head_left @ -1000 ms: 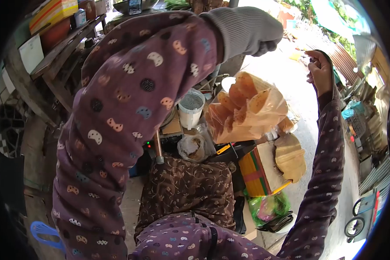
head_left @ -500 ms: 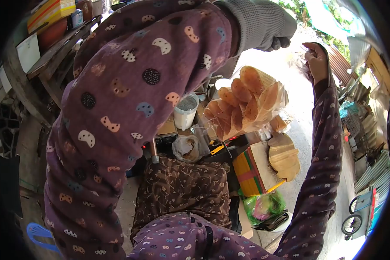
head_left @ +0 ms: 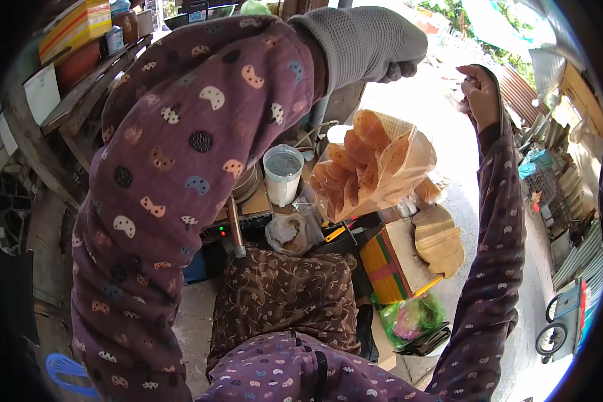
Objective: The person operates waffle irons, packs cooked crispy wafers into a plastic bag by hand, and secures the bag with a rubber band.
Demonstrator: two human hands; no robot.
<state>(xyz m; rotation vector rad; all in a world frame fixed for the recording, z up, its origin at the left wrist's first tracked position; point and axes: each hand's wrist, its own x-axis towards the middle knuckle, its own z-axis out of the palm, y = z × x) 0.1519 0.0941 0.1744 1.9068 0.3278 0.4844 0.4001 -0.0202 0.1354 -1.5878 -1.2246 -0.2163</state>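
My left hand (head_left: pixel 375 48), in a grey knitted glove, is raised at the top centre with its fingers curled closed. What it grips, if anything, is lost against the glare. My bare right hand (head_left: pixel 481 97) is up at the right, its fingers bent in toward the thumb; I cannot make out anything between them. Below and between both hands is a clear plastic bag (head_left: pixel 419 151) filled with several flat brown crackers (head_left: pixel 362 157). Whether either hand touches the bag's upper edge cannot be seen.
A white bucket (head_left: pixel 283 175) of grey material stands left of the crackers. Nearer are a small plastic bag (head_left: pixel 289 234), a metal rod (head_left: pixel 236 228), a yellow cutter (head_left: pixel 335 233) and a striped box (head_left: pixel 390 264). A brown floral cushion (head_left: pixel 285 295) lies before my lap.
The view has shifted slightly. My gloved left hand has moved left and a little down; the bag of crackers sits slightly lower and left. My right hand stays nearly in place.
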